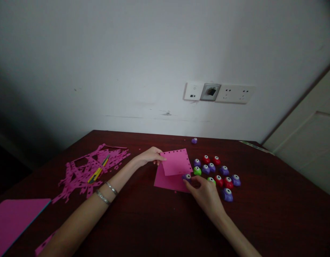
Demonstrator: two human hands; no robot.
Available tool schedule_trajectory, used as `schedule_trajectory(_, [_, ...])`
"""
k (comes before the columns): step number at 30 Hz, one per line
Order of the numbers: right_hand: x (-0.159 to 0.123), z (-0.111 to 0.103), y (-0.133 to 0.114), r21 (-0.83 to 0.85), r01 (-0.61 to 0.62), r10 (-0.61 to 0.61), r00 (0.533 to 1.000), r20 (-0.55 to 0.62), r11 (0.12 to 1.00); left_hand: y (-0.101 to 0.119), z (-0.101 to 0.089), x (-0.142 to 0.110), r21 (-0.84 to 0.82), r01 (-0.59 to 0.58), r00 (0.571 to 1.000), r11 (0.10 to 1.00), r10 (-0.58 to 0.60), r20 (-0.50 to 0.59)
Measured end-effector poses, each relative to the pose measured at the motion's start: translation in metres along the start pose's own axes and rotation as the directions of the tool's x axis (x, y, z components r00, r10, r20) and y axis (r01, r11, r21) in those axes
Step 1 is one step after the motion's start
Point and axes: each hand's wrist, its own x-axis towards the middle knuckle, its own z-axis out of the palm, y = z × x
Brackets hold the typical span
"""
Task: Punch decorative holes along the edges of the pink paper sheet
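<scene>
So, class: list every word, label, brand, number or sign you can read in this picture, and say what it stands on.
None can be read.
Wall sockets: small marks only, too small and blurred.
Punches: no print shows.
Pink paper, held by the left hand: holes only.
Purple punch at the right hand: no print shows.

I can read no text, label, brand, number or sign anywhere in this view. The wall plates (219, 92) above the worktop (159, 221) carry only sockets and small marks too faint for me to make out. The little craft punches (217, 175) show white round tops, but any marking on them is too small to read. The pink sheets (175, 167) show only punched holes along their edges, with no writing on them.
</scene>
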Motion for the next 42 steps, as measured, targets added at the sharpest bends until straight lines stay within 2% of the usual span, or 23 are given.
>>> schedule_trajectory(14, [0.0006, -0.0031, -0.0024, -0.039, -0.018, 0.017, 1.000, -0.024, 0.999, -0.0051, 0.0060, 0.0022, -0.020, 0.011, 1.000, 1.000, -0.011, 0.005])
schedule_trajectory(23, [0.0011, -0.0065, -0.0049, -0.075, -0.059, 0.058, 0.998, -0.025, 0.995, 0.0016, 0.0064, -0.0040, -0.041, 0.020, 1.000, 0.999, -0.021, -0.019])
schedule_trajectory(33, [0.0013, -0.0082, -0.0034, -0.122, -0.074, 0.073, 0.997, -0.018, 0.990, -0.0013, 0.0076, -0.0025, -0.064, 0.017, 1.000, 0.998, -0.017, 0.001])
schedule_trajectory(42, [0.0020, -0.0085, -0.0047, -0.169, -0.048, 0.044, 0.999, -0.028, 0.984, 0.0003, 0.0096, -0.0034, -0.087, 0.048, 0.999, 0.995, -0.048, 0.004])
